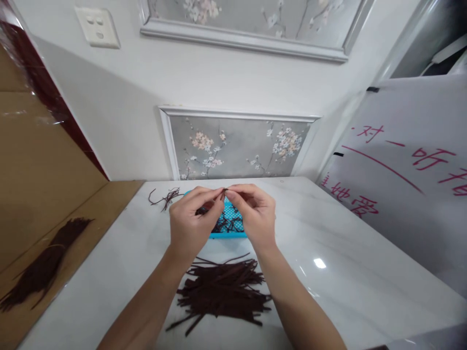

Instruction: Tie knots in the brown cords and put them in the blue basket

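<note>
My left hand [195,216] and my right hand [257,211] meet at their fingertips above a blue basket [228,235]. Both are closed in a pinch on a small dark brown strip [225,191], mostly covered by the fingers. Short dark knotted-looking pieces [228,224] lie in the basket, which has a perforated bottom. Between my forearms, nearer to me, a pile of dark brown strips [224,291] is spread on the white tabletop [328,301].
Thin dark scraps [168,197] lie left of the basket. A tied bundle of dark strips [44,267] rests on brown cardboard [109,204] at the left. A whiteboard with red writing [404,116] stands at the right, and a wall with framed floral panels [241,146] rises behind.
</note>
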A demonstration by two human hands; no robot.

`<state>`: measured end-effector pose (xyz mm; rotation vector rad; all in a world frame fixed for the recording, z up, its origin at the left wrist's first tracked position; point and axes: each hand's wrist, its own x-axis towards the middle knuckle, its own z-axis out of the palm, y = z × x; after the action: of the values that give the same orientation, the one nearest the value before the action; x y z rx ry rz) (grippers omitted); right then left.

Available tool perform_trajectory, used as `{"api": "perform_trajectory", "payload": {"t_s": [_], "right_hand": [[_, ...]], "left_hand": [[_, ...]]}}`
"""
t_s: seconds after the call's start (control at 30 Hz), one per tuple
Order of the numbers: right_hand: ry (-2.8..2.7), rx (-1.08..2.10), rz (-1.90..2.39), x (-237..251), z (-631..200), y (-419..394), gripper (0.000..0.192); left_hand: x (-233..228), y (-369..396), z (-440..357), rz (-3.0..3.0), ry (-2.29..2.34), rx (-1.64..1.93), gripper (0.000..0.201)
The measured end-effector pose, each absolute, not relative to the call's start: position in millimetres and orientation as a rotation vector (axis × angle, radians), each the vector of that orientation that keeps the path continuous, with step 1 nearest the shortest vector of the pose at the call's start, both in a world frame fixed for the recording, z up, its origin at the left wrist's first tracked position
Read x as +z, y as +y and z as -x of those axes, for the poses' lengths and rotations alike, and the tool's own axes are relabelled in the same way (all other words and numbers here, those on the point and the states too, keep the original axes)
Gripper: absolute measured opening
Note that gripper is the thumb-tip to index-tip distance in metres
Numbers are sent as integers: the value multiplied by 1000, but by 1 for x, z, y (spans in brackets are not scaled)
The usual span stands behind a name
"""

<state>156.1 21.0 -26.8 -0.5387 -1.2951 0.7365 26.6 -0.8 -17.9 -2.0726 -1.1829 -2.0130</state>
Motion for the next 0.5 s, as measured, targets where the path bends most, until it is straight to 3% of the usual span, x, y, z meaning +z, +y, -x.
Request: {"api": "perform_trajectory", "payload": {"t_s": [0.23, 0.5], "right_hand": [[-1326, 296, 744, -34, -151, 22, 5], [-1427, 220, 805, -40, -144, 15, 10]], "left_hand": [[-21, 2, -29, 1955, -1447, -1981, 12], [-13, 0, -29, 2071, -1814, -2252, 9]]}}
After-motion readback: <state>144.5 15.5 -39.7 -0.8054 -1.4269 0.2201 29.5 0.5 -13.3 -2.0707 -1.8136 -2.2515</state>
